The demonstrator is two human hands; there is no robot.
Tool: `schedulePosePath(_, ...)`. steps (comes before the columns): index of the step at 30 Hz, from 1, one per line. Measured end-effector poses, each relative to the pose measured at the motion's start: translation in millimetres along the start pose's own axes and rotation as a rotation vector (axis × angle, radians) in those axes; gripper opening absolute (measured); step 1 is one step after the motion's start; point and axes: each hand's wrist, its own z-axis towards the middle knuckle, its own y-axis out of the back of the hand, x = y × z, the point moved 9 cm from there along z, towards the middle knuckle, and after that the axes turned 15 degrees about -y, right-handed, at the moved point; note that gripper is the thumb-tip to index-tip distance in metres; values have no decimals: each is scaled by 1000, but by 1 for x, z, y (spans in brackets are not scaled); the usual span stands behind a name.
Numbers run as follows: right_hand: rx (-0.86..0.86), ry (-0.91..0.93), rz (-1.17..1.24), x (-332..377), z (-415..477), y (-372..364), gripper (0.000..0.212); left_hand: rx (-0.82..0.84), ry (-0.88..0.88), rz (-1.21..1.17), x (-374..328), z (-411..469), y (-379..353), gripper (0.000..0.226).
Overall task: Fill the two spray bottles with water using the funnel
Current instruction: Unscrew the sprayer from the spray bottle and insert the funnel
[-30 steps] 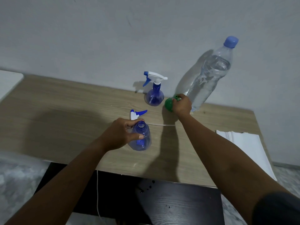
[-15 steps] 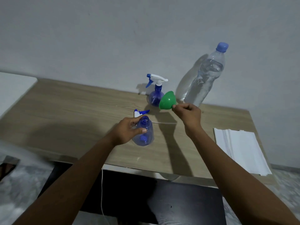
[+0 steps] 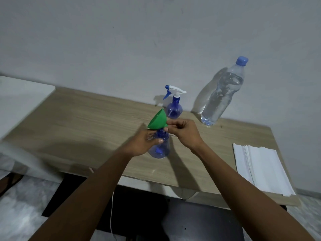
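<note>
My left hand grips the near blue spray bottle, which stands uncapped on the wooden table. My right hand pinches the stem of the green funnel and holds it tilted just above that bottle's open neck. A second blue spray bottle with its white and blue trigger head on stands farther back by the wall. To its right stands a large clear water bottle with a blue cap. The loose trigger head of the near bottle is hidden behind my hands.
A stack of white paper lies at the table's right end. A white surface adjoins the table on the left. A dark panel and a thin white cord sit below the front edge.
My right hand has lifted the funnel from beside the far spray bottle and carried it toward me, over the near bottle's neck. My left hand has kept its grip on that bottle.
</note>
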Motion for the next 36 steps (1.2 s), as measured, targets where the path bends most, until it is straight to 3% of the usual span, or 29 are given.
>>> schedulePosePath(6,3,98,-406,20,8,1,17,-8,14,-19,5,1,1,45)
schedulePosePath(10,-41,41,-78,13,9,7,26,-23,-16,-3,4,0,2,51)
schedulePosePath(14,52,19,176,2,4,-5,27,-31,-31,-17,4,0,3,53)
schedulePosePath(20,90,16,189,-20,8,-15,32,-27,-20,-63,3,3,0,40)
schedulePosePath(28,36,36,154,-28,8,-12,33,-46,-59,-120,6,1,0,66)
schedulePosePath(36,41,57,51,-31,4,-8,38,-13,-73,1,2,3,3,51)
